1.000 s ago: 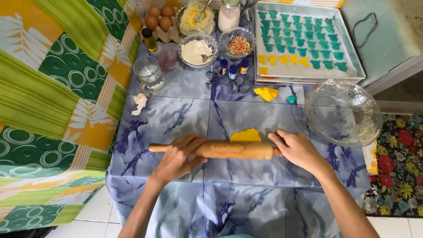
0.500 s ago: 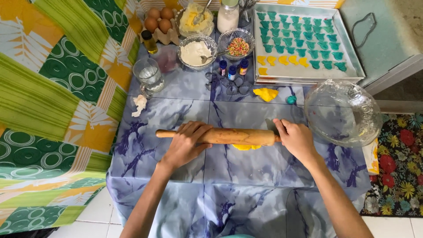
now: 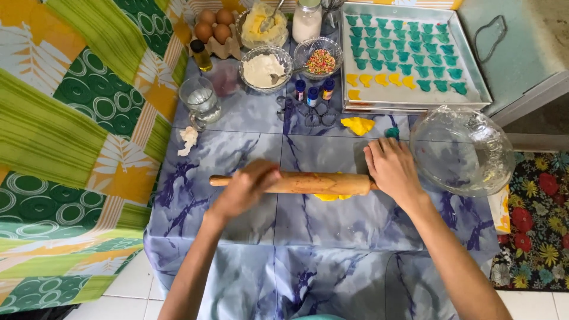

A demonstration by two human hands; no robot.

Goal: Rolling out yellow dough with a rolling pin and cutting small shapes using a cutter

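Eggs: three. Dye bottles: three. Rolling pin: one. Glass bowls: four.

Blue marbled table, baking tray, glass bowl, yellow dough

Two bare forearms come in from the near edge, no sleeves showing on either one. The left hand and the right hand wear no gloves, rings or bracelets, and neither wrist carries a watch. The fingernails look short and unpainted.
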